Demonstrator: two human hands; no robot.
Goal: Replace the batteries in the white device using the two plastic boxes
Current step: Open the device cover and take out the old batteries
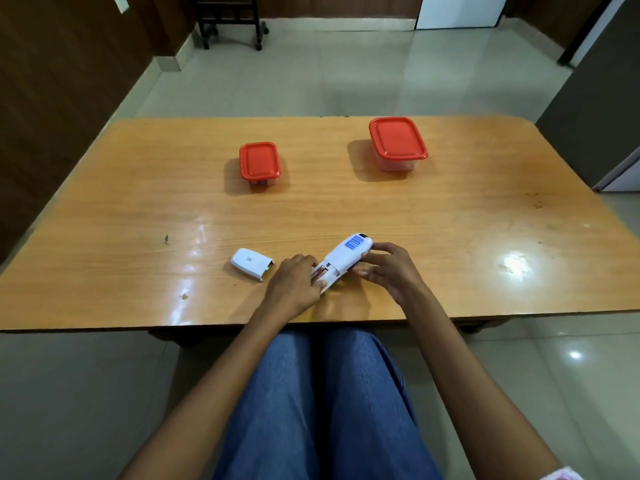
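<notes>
Glossy wooden table [450, 216] on pale tiled floor [311, 71]; dark wood wall [52, 98] left, black wheeled stand [228, 19] at back, white door [457, 10], light glare on tiles

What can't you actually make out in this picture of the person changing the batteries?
Head view only:
- Batteries: partly covered by the left hand; number and type unclear.
- Small box and large box: red lids shut, contents mostly hidden.
- Blue label on the white device: print too small to read.
- Battery cover: its marking is too small.
- Right hand: hides the device's far side.
</notes>
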